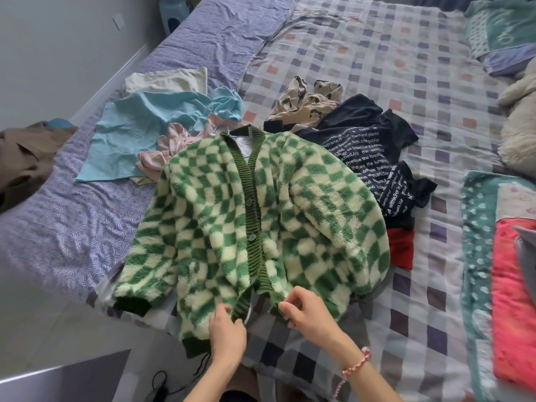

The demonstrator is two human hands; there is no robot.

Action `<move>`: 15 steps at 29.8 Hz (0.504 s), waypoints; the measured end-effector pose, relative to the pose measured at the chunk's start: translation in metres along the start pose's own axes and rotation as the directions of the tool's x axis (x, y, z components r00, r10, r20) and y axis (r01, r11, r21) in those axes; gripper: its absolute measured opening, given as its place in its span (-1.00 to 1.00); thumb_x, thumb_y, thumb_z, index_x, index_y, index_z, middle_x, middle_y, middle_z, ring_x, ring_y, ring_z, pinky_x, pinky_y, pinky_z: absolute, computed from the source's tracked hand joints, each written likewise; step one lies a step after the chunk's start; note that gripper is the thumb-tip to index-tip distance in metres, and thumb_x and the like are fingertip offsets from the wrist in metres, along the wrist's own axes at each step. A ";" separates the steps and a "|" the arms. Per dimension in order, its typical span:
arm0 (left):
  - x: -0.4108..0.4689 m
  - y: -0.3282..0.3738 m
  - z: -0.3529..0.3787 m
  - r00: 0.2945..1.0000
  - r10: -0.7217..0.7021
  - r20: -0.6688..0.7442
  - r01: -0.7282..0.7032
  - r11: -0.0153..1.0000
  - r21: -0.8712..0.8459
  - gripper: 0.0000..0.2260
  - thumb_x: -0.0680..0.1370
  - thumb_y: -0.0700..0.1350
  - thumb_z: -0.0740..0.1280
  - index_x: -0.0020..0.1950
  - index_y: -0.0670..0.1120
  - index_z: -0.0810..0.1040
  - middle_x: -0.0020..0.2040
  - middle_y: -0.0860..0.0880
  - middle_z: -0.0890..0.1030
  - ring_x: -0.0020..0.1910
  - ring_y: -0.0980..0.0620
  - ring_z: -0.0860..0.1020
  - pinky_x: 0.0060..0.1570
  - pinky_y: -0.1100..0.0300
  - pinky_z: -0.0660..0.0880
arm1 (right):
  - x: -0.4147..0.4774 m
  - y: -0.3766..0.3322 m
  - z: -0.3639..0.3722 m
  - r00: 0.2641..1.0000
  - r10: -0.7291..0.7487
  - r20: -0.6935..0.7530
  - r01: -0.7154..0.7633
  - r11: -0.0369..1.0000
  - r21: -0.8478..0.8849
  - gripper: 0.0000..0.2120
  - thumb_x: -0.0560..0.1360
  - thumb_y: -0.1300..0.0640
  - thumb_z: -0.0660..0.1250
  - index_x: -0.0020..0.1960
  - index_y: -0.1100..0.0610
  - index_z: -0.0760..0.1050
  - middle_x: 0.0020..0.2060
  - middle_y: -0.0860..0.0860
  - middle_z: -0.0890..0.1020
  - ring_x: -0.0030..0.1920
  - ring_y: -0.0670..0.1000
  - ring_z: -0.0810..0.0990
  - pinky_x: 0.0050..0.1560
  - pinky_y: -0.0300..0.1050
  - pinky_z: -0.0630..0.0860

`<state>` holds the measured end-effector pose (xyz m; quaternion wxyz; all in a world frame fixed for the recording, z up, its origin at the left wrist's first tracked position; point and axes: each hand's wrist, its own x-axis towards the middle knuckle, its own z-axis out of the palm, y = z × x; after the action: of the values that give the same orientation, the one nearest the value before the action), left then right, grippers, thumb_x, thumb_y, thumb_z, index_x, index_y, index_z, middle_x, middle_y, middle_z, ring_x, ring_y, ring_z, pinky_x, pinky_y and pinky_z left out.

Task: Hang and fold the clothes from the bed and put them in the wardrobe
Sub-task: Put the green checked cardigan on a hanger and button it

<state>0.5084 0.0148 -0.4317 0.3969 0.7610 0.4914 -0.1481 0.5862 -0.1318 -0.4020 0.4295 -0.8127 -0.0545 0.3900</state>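
The fluffy green-and-cream checked fleece cardigan [255, 216] lay face up on the bed with its lilac-and-grey checked quilt [377, 68], hem towards the person at the near edge; two buttons on the dark green ribbed band were done up, and the bottom gaped open. The left hand [226, 329] had its fingers curled, pinching the ribbed band at the hem; the right hand [307, 311], a pink beaded bracelet [356, 364] on its wrist, pinched the opposite front edge just beside it. Behind the collar the bed carried more: a light blue cotton garment [130, 134] spread flat, a crumpled pale pink piece [168, 146] touching it; on the right, a black T-shirt with white lettering [362, 146] lay partly under the cardigan's sleeve; a red cloth [401, 248] peeked out below.
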 end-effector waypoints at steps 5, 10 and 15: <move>-0.009 -0.020 -0.010 0.994 -0.075 0.074 0.069 0.995 0.076 -0.52 0.59 -0.04 0.24 -0.48 -0.10 0.16 -0.52 -0.03 0.21 -0.51 0.03 0.24 -0.49 0.17 0.12 | -0.006 0.007 0.018 0.994 -0.001 0.113 0.014 0.994 -0.112 -0.84 0.50 0.12 0.36 -0.23 0.04 0.42 -0.35 -0.06 0.55 -0.40 -0.14 0.52 -0.31 -0.27 0.50; -0.016 -0.008 -0.012 0.984 0.134 0.115 -0.119 0.985 -0.125 -0.53 0.55 0.08 0.27 -0.44 -0.08 0.16 -0.48 0.02 0.16 -0.48 0.07 0.19 -0.44 0.19 0.11 | -0.004 0.002 0.030 0.996 -0.023 0.082 0.028 0.998 -0.060 -0.83 0.49 0.20 0.36 -0.23 0.02 0.45 -0.36 -0.05 0.54 -0.42 -0.13 0.51 -0.37 -0.28 0.50; -0.019 -0.004 -0.012 0.965 0.252 0.075 -0.229 0.947 -0.226 -0.84 0.48 -0.15 0.41 -0.12 -0.10 0.42 -0.24 0.12 0.41 -0.15 0.11 0.40 -0.22 0.36 0.35 | -0.006 0.003 0.040 1.000 -0.008 0.010 0.007 0.998 0.062 -0.78 0.51 0.31 0.29 -0.19 0.01 0.50 -0.34 0.03 0.58 -0.44 -0.17 0.53 -0.21 -0.16 0.55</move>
<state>0.4942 0.0128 -0.4137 0.5171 0.7590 0.3868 -0.0835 0.5538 -0.1098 -0.4138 0.4556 -0.7969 -0.0477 0.3939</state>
